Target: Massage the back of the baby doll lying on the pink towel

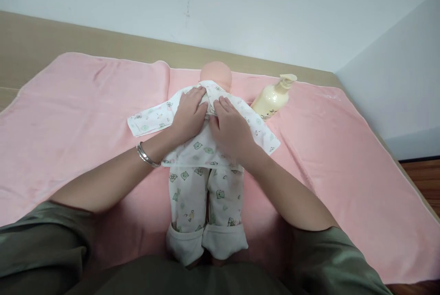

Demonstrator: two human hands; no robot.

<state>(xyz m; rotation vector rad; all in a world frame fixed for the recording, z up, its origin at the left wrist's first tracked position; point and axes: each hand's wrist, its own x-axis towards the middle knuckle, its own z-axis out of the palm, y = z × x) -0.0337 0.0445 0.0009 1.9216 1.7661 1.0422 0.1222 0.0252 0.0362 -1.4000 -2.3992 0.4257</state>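
A baby doll (216,73) lies stretched out in front of me, its head at the far end. It wears a white printed top (202,146) with long sleeves spread to both sides, and matching trousers (189,194) with cuffs turned up. My left hand (190,111) rests flat on the left half of the chest, fingers extended. On the right half, my right hand (232,128) lies with its fingers stretched over the fabric near the front opening. Both palms are hidden against the cloth. Most of the doll's body is covered by clothing and hands.
Beneath the doll a pink blanket (85,148) covers the wooden surface (41,34). A cream pump bottle (273,98) lies tilted at the doll's upper right, close to the sleeve. A pale wall (240,11) rises behind.
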